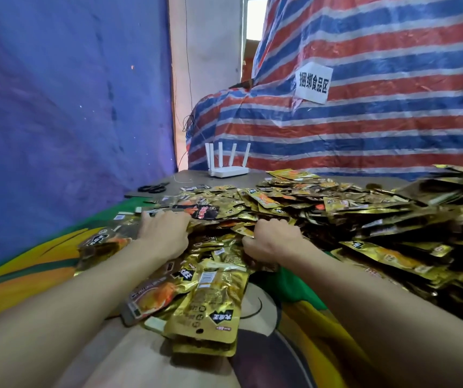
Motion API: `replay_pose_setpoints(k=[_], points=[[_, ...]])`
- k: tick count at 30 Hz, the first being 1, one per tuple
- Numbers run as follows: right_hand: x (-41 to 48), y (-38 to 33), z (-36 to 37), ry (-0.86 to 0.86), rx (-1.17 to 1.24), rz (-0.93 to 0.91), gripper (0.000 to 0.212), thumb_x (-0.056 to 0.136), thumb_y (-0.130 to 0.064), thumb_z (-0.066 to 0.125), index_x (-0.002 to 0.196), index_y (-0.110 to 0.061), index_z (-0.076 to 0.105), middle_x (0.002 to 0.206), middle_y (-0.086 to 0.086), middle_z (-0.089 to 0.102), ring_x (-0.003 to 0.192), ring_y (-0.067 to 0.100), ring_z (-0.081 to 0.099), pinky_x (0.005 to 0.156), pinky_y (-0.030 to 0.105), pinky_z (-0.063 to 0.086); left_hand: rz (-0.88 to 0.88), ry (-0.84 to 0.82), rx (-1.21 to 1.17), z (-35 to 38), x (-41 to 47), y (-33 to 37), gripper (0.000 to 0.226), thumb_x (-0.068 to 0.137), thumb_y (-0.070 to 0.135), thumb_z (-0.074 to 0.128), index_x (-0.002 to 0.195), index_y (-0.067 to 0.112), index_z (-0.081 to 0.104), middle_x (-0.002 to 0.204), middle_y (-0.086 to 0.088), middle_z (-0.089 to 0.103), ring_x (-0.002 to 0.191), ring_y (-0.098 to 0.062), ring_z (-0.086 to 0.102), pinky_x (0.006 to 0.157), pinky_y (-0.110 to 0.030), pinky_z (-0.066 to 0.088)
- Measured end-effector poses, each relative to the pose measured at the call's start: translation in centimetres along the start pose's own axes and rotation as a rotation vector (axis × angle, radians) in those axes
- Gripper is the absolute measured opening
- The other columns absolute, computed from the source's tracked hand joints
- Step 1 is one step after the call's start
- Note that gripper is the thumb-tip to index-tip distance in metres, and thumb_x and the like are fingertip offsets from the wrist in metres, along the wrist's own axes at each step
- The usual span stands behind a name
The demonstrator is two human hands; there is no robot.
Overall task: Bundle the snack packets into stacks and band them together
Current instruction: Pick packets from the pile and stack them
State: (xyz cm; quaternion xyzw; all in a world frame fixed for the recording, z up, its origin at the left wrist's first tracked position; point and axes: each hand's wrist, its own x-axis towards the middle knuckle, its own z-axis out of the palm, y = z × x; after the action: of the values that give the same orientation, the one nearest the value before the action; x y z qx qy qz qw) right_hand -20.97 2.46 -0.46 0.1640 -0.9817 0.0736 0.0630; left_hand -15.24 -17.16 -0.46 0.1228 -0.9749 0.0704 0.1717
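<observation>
A big heap of gold snack packets [294, 197] covers the table from the middle to the right edge. A small stack of gold packets [210, 312] lies nearest me, back side up. My left hand [164, 233] lies palm down on the heap's left part, fingers spread over packets. My right hand [273, 240] has its fingers curled down into the packets at the heap's centre, gripping some. No rubber band is visible in either hand.
Black scissors [151, 188] lie at the far left of the table, and a white router [227, 169] with several antennas stands behind the heap. A colourful printed cloth [28, 275] covers the table. A striped tarp [364, 121] with paper labels hangs behind.
</observation>
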Motion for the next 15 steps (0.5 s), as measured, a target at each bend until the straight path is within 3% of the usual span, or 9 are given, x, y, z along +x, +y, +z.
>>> replay_pose_setpoints(k=[4,7,10,12,14,15], points=[[-1.2,-0.5,-0.9,0.068,0.272,0.017,0.021,0.091,-0.026,0.046,0.096,-0.011,0.060,0.098,0.009,0.066,0.090,0.031,0.064,0.086,0.042,0.055,0.039,0.131,-0.119,-1.8,-0.8,0.0,0.020,0.103,0.024,0.046,0.115,0.024,0.062,0.114,-0.006,0.068,0.107,-0.031,0.062,0.086,-0.041,0.042],[-1.9,-0.5,-1.2,0.102,0.370,0.007,0.023,0.092,-0.018,0.044,0.108,-0.010,0.060,0.102,0.011,0.068,0.091,0.031,0.064,0.082,0.040,0.053,0.029,0.174,-0.400,-3.4,-1.3,0.1,0.014,0.103,0.021,0.048,0.092,0.022,0.057,0.100,-0.007,0.066,0.094,-0.032,0.061,0.075,-0.039,0.044],[-2.3,-0.4,-1.4,0.151,0.626,-0.027,0.027,0.096,-0.014,0.044,0.116,-0.011,0.062,0.102,0.012,0.070,0.081,0.026,0.063,0.067,0.031,0.047,0.009,0.219,-0.717,-5.4,-1.4,0.6,0.030,0.103,0.015,0.051,0.074,0.023,0.053,0.076,-0.001,0.058,0.072,-0.021,0.056,0.060,-0.031,0.038],[-2.8,-0.4,-1.9,0.212,0.785,-0.071,0.020,0.101,-0.015,0.048,0.109,-0.014,0.066,0.092,0.009,0.070,0.071,0.020,0.060,0.060,0.029,0.046,-0.029,0.208,-0.865,-6.9,-1.5,1.2,0.034,0.103,0.015,0.052,0.070,0.022,0.052,0.068,0.005,0.053,0.064,-0.012,0.051,0.056,-0.025,0.032],[-3.4,-0.2,-2.5,0.281,0.907,-0.074,0.019,0.103,-0.017,0.050,0.101,-0.015,0.068,0.091,0.008,0.071,0.078,0.026,0.064,0.069,0.036,0.054,-0.058,0.181,-0.969,-8.1,-1.7,1.8,0.033,0.104,0.017,0.052,0.071,0.020,0.053,0.069,0.005,0.054,0.065,-0.008,0.052,0.057,-0.024,0.036],[-3.8,-0.1,-2.8,0.300,0.964,-0.053,0.020,0.103,-0.017,0.049,0.097,-0.015,0.068,0.092,0.009,0.071,0.084,0.031,0.066,0.077,0.044,0.058,-0.070,0.165,-1.038,-8.5,-1.8,2.1,0.030,0.104,0.017,0.052,0.074,0.019,0.056,0.073,0.001,0.059,0.071,-0.014,0.059,0.063,-0.028,0.045]])
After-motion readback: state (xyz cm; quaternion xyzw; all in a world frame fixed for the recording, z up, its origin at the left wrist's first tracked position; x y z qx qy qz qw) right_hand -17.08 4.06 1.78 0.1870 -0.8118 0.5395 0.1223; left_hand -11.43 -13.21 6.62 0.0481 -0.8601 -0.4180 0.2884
